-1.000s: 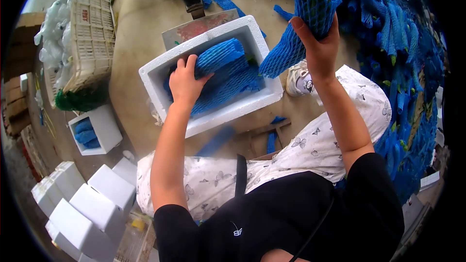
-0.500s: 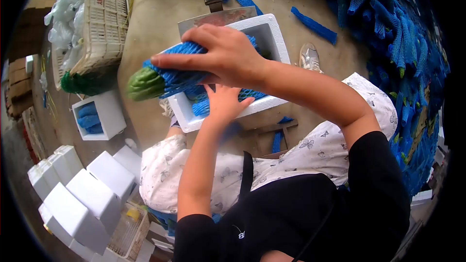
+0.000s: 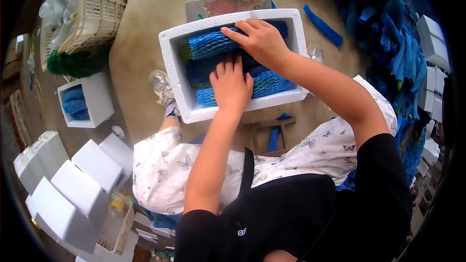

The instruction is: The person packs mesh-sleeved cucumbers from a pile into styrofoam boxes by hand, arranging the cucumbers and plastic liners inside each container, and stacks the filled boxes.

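A white foam box (image 3: 171,75) lies in front of me, with bitter melons in blue foam netting inside. My right hand (image 3: 262,43) curls over a netted bitter melon (image 3: 211,44) along the box's far wall; its green tip pokes out at the left. My left hand (image 3: 230,85) reaches into the middle of the box, fingers spread and pointing away from me, over the netting. Beneath its palm runs another netted melon (image 3: 272,83) along the near wall. The hands partly cover the contents, and my left fingertips are hard to make out.
A broad blade (image 3: 230,6) with a black handle lies just beyond the box. At the right is a large heap of blue-netted melons (image 3: 403,48). A plastic crate (image 3: 99,9) and a smaller foam box (image 3: 92,102) stand left; white foam boxes (image 3: 80,184) are stacked lower left.
My right hand has lowered the netted bitter melon from above the box to inside it, along the far wall. My left hand has shifted slightly right, and the view has moved.
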`<state>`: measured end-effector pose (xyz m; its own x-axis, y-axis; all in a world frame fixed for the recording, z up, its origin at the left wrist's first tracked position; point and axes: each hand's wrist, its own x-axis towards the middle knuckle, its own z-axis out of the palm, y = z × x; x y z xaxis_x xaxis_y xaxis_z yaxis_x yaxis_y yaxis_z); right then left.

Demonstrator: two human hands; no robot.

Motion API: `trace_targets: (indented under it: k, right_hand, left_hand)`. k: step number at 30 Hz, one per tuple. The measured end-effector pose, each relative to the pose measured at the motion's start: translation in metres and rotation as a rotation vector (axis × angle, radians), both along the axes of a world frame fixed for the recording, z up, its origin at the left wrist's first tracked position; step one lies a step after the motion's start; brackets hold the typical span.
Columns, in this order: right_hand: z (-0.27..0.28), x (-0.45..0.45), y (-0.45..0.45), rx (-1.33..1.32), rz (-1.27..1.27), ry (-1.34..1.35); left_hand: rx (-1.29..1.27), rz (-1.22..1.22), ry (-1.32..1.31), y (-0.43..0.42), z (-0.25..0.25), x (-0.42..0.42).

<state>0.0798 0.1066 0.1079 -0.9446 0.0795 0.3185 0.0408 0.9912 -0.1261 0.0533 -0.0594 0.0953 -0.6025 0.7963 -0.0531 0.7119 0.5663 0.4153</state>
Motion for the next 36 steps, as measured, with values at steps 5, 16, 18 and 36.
trace_targets:
  k: [5,16,18,36]
  right_hand:
    - [0.015,-0.025,-0.019,-0.037,0.272,0.065]
    - [-0.105,-0.081,-0.047,-0.163,0.324,-0.003]
    - [-0.094,-0.079,-0.035,-0.232,0.437,0.009]
    - [-0.027,0.052,0.013,-0.446,-0.260,-0.320]
  left_hand:
    - [-0.088,0.057,0.050,0.000,-0.001,-0.007]
    - [-0.289,-0.080,-0.031,-0.002,-0.016,-0.008]
    - [-0.275,-0.085,-0.008,0.000,-0.012,-0.005]
    - [-0.119,-0.057,0.049,0.000,-0.008,-0.011]
